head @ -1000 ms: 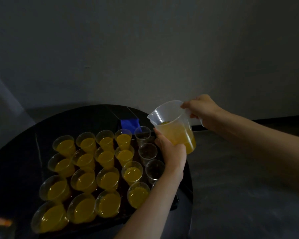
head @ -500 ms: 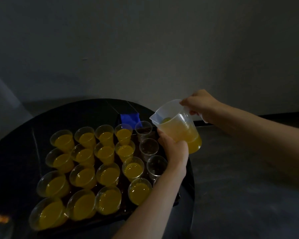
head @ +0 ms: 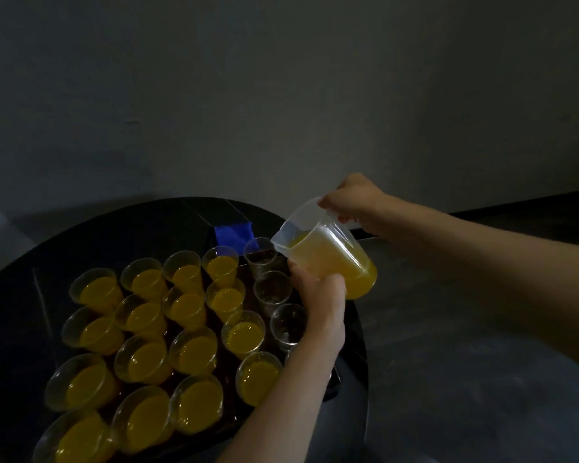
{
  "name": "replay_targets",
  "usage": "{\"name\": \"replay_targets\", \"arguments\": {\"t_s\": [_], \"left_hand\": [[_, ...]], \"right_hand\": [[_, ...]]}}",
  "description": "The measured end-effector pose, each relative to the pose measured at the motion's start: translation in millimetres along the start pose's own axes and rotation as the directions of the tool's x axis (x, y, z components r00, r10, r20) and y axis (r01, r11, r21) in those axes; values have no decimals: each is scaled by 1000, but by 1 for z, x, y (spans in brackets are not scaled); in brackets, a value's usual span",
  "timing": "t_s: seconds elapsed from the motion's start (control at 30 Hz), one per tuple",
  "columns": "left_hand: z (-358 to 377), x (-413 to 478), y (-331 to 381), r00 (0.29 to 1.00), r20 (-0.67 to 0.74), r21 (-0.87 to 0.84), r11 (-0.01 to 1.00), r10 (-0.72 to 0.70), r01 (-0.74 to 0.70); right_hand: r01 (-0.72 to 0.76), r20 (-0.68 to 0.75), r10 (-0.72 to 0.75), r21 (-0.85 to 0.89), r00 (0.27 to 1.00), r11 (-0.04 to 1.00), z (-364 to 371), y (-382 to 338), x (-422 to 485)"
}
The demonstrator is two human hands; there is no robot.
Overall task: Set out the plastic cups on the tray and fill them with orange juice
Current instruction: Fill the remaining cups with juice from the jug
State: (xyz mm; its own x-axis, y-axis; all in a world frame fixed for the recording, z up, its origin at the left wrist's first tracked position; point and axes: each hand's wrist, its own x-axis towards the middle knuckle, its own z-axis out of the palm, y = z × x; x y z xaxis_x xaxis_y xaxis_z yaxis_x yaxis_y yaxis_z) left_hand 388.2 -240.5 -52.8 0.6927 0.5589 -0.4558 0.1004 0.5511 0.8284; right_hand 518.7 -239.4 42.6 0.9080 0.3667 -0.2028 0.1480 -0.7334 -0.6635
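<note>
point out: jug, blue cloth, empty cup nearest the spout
jug (head: 328,259), head view, on its juice-filled side wall
blue cloth (head: 233,233), head view, on its middle
empty cup nearest the spout (head: 260,259), head view, on its clear wall below the rim

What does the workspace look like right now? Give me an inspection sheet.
Surface: round black table, dark and glossy.
Tray: dark tray under the cups, mostly hidden.
Filled cups: about eighteen hold juice, e.g..
Empty cups: three clear ones in the right column; a fourth may sit behind the left forearm, cannot tell.
Jug: clear jug, partly full of juice, tilted with its spout over the farthest empty cup; no stream visible.
Clutter: blue cloth behind the cups.
Hands: right hand grips the jug's handle side; left hand supports it from below.
Cables: nothing seen.
Surroundings: plain grey wall, dim light, grey floor.
</note>
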Motion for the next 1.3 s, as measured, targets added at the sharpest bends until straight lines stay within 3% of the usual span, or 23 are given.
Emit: {"name": "replay_targets", "arguments": {"t_s": [0.57,1.3], "left_hand": [[-3,-3,6,999,-19,-100,994,-45,43],[-3,-5,11,993,-20,-92,989,-119,117]], "right_hand": [[-10,83,15,-64,996,998,7,-18,-2],[1,134,27,-203,991,979,5,-31,-10]]}}
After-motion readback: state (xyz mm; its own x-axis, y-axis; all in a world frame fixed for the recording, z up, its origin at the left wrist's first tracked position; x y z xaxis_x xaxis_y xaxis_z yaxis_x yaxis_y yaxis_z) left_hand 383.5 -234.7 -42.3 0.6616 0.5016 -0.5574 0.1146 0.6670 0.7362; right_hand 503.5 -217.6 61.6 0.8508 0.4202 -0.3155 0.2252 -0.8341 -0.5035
